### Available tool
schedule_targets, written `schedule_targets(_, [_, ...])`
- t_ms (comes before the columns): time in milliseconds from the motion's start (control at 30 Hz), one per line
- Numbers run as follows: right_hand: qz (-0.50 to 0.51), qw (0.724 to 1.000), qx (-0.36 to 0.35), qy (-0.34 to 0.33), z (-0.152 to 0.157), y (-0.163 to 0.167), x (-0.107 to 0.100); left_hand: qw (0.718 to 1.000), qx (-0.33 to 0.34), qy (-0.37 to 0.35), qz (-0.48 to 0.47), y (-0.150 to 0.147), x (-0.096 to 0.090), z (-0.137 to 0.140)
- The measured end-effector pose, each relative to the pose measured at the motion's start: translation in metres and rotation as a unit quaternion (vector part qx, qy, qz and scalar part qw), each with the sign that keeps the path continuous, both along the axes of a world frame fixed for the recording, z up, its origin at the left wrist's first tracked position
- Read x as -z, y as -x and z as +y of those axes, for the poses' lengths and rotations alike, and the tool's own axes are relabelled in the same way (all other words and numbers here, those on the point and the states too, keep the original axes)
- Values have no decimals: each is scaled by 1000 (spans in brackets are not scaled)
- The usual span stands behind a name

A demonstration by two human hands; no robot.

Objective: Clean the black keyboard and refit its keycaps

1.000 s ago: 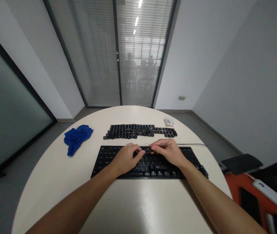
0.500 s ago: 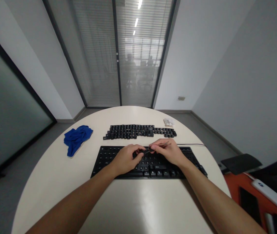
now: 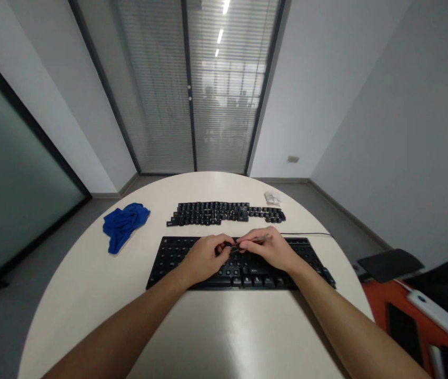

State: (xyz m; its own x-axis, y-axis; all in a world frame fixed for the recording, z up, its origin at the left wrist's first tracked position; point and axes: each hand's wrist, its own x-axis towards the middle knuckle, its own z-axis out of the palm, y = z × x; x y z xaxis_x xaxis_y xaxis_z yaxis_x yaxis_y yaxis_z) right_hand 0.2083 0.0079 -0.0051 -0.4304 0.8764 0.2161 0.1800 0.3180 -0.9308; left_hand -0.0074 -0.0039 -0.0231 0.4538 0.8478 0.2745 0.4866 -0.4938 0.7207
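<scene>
A black keyboard (image 3: 253,283) lies across the table in front of me, with many of its keycaps off and the key posts bare. Over its middle, my right hand (image 3: 265,245) pinches a thin metal tool (image 3: 263,238) that looks like tweezers, pointing left. Just left of it, my left hand (image 3: 208,258) has thumb and index finger closed at the tool's tip. Whatever small dark piece may sit between those fingers is too small to tell. Beyond the keyboard, loose black keycaps (image 3: 208,213) lie in rows.
A blue cloth (image 3: 125,223) is at the table's left. A small clear plastic bag (image 3: 273,198) lies at the back right. The keyboard's cable (image 3: 310,233) runs off the right edge. Beside the table, an orange surface (image 3: 377,305) carries a white power strip (image 3: 440,318) and a dark phone-like slab (image 3: 404,331).
My right hand has shifted slightly left, closer to my left fingertips, and the tool has tilted flatter. My left hand, the keyboard and the keycap rows stay in place.
</scene>
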Motion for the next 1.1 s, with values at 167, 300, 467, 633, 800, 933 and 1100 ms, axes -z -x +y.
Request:
schedule_targets(167, [-14, 1000, 2, -6, 1, -2, 0, 1000, 3, -9, 3, 1, 0, -1])
schedule_targets(300, [-32, 999, 3, -3, 3, -5, 3, 999, 12, -26, 20, 2, -1, -1])
schedule_targets(467, [-60, 998, -5, 12, 5, -13, 2, 1000, 20, -16, 14, 2, 1, 2])
schedule_targets(633, [-69, 998, 7, 8, 6, -20, 0, 999, 35, -30, 15, 3, 1, 3])
schedule_targets(800, [-70, 997, 16, 2, 9, -26, 1, 997, 49, -53, 33, 4, 3, 1])
schedule_targets(933, [-77, 997, 20, -1, 10, -28, 2, 997, 25, -45, 51, 4, 4, 0])
schedule_targets(1100, [-113, 993, 38, -26, 9, -27, -1, 994, 67, -77, 32, 3, 4, 3])
